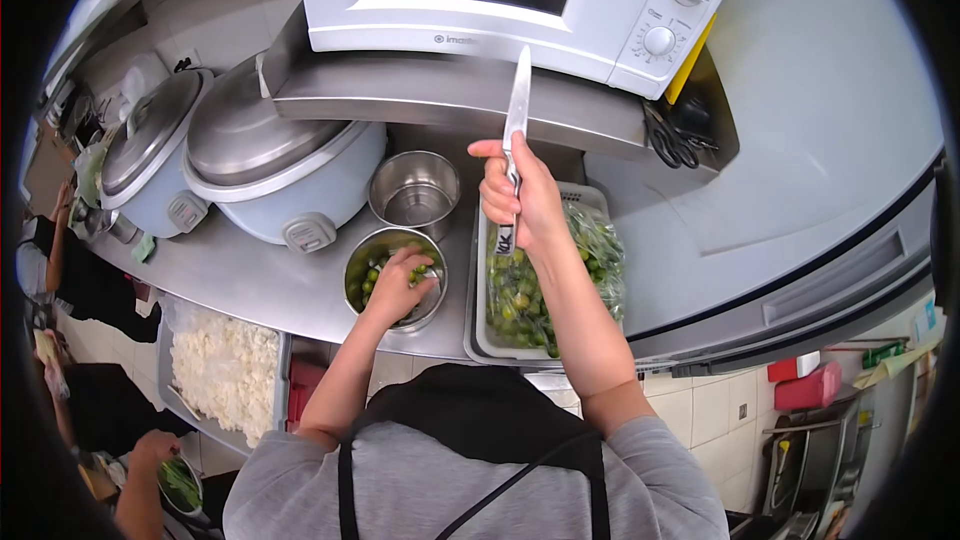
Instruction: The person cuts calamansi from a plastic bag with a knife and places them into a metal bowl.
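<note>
My left hand [397, 287] reaches into a round steel pot [440, 312] that holds several small green limes [372, 275]. Its fingers and thumb curl about a lime [420, 270] near the pot's right side. Raised over a pale plastic basket [481, 325], my right hand [527, 195] is closed around the handle of a knife [518, 100], blade pointing up and away from me. In the basket lies a clear plastic bag of green and yellowish limes [525, 305], partly hidden behind my right forearm.
An open steel pot [415, 190] stands behind the first one. Two large rice cookers [270, 155] are at left; a white microwave [500, 20] rests on a steel shelf ahead. Scissors [672, 140] hang at right. Below left is a tub of white shredded food [225, 370]. Other people work at far left.
</note>
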Available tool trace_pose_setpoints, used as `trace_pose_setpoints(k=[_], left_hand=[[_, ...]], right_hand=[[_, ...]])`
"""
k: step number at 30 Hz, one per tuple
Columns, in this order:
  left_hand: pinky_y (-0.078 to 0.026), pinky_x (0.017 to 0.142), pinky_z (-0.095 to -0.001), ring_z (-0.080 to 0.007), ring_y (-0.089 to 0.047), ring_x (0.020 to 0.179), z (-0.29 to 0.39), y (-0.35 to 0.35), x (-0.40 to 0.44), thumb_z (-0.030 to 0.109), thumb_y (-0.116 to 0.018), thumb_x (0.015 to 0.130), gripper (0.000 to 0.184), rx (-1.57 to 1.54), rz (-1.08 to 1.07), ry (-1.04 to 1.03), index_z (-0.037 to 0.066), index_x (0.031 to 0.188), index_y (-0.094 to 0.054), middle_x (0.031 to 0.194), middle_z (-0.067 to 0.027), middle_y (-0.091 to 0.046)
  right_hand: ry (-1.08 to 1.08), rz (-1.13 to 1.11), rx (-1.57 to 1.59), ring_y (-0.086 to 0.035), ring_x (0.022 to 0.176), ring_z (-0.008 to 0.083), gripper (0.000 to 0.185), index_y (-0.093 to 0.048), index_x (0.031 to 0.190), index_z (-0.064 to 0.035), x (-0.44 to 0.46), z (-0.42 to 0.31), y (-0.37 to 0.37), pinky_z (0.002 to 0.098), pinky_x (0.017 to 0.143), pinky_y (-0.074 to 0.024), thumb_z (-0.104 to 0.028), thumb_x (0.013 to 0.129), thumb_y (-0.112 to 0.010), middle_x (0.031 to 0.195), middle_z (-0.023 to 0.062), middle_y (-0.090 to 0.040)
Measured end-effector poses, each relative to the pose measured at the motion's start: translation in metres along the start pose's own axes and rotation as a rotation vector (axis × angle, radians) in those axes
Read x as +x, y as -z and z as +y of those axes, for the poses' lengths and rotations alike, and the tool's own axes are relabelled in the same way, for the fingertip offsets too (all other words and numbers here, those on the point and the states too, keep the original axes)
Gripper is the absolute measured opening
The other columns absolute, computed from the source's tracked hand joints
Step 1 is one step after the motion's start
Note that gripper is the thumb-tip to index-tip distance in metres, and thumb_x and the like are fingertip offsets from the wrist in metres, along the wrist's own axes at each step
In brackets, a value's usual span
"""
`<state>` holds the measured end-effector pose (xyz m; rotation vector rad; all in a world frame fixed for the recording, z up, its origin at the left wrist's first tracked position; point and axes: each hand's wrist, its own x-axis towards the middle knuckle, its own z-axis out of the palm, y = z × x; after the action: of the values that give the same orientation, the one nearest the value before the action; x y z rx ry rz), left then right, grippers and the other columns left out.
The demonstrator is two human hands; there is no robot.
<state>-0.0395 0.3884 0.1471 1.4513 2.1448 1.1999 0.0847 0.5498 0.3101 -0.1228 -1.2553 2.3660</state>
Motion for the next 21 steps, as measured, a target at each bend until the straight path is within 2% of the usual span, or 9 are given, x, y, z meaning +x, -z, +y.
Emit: trace_pose_setpoints(k=[3, 6, 9, 12, 14, 16, 18, 21], left_hand=[[-0.041, 0.093, -0.0379, -0.0333, -0.050, 0.111, -0.006, 0.006, -0.006, 0.017, -0.070, 0.072, 0.034, 0.018, -0.006, 0.014, 0.002, 0.101, -0.062, 0.118, -0.0168, -0.052], [-0.041, 0.092, -0.0380, -0.0332, -0.050, 0.110, -0.011, 0.018, -0.006, 0.017, -0.070, 0.071, 0.034, 0.034, 0.009, 0.010, 0.002, 0.101, -0.062, 0.118, -0.0166, -0.053], [-0.042, 0.091, -0.0381, -0.0332, -0.051, 0.108, -0.014, 0.023, -0.006, 0.017, -0.070, 0.071, 0.033, 0.047, 0.024, 0.021, 0.002, 0.100, -0.062, 0.118, -0.0168, -0.053], [-0.043, 0.090, -0.0378, -0.0335, -0.053, 0.106, -0.008, 0.019, 0.000, 0.017, -0.070, 0.072, 0.031, 0.068, 0.030, -0.029, 0.002, 0.098, -0.062, 0.117, -0.0169, -0.053], [-0.042, 0.090, -0.0377, -0.0332, -0.053, 0.106, -0.004, 0.016, 0.003, 0.017, -0.070, 0.072, 0.031, 0.033, 0.031, -0.058, 0.002, 0.098, -0.063, 0.117, -0.0168, -0.053], [-0.042, 0.090, -0.0382, -0.0334, -0.052, 0.107, -0.005, 0.016, 0.003, 0.018, -0.070, 0.072, 0.032, 0.013, 0.033, -0.053, 0.002, 0.098, -0.063, 0.117, -0.0169, -0.053], [-0.042, 0.090, -0.0386, -0.0336, -0.052, 0.107, -0.010, 0.014, -0.001, 0.019, -0.070, 0.072, 0.032, -0.012, 0.035, -0.047, 0.002, 0.098, -0.063, 0.117, -0.0169, -0.053], [-0.042, 0.090, -0.0389, -0.0338, -0.052, 0.107, -0.019, 0.017, -0.003, 0.019, -0.069, 0.072, 0.032, 0.029, 0.009, -0.011, 0.002, 0.099, -0.063, 0.116, -0.0171, -0.054]], right_hand=[[0.040, 0.157, 0.050, -0.024, 0.035, 0.0044, 0.050, -0.050, 0.104, 0.0061, -0.023, 0.016, 0.016, 0.0207, 0.032, -0.0202, -0.040, 0.097, -0.032, 0.051, -0.0039, -0.030], [0.111, 0.193, 0.132, -0.023, 0.034, 0.0047, 0.049, -0.051, 0.104, 0.0058, -0.060, 0.025, 0.024, 0.0207, 0.031, -0.0192, -0.039, 0.097, -0.033, 0.051, -0.0035, -0.029], [0.089, 0.142, 0.116, -0.022, 0.034, 0.0046, 0.048, -0.051, 0.105, 0.0060, -0.049, 0.021, 0.011, 0.0210, 0.030, -0.0182, -0.038, 0.097, -0.034, 0.051, -0.0031, -0.029], [0.056, 0.064, 0.072, -0.025, 0.036, 0.0041, 0.046, -0.052, 0.105, 0.0056, -0.010, 0.018, -0.004, 0.0205, 0.033, -0.0223, -0.036, 0.097, -0.034, 0.051, -0.0032, -0.030], [0.068, 0.080, 0.012, -0.025, 0.037, 0.0043, 0.047, -0.052, 0.109, 0.0064, -0.013, 0.019, 0.005, 0.0200, 0.034, -0.0233, -0.036, 0.097, -0.035, 0.052, -0.0038, -0.030], [0.063, 0.212, -0.025, -0.025, 0.037, 0.0042, 0.050, -0.048, 0.115, 0.0071, -0.044, 0.023, 0.021, 0.0202, 0.034, -0.0221, -0.037, 0.097, -0.034, 0.053, -0.0043, -0.029], [0.064, 0.249, -0.020, -0.025, 0.038, 0.0042, 0.052, -0.044, 0.124, 0.0044, -0.078, 0.026, 0.036, 0.0214, 0.034, -0.0207, -0.039, 0.097, -0.031, 0.054, -0.0038, -0.030], [0.127, 0.302, -0.110, -0.029, 0.041, 0.0045, 0.050, -0.038, 0.130, 0.0019, -0.101, 0.011, 0.019, 0.0210, 0.037, -0.0249, -0.036, 0.098, -0.033, 0.057, -0.0037, -0.035]])
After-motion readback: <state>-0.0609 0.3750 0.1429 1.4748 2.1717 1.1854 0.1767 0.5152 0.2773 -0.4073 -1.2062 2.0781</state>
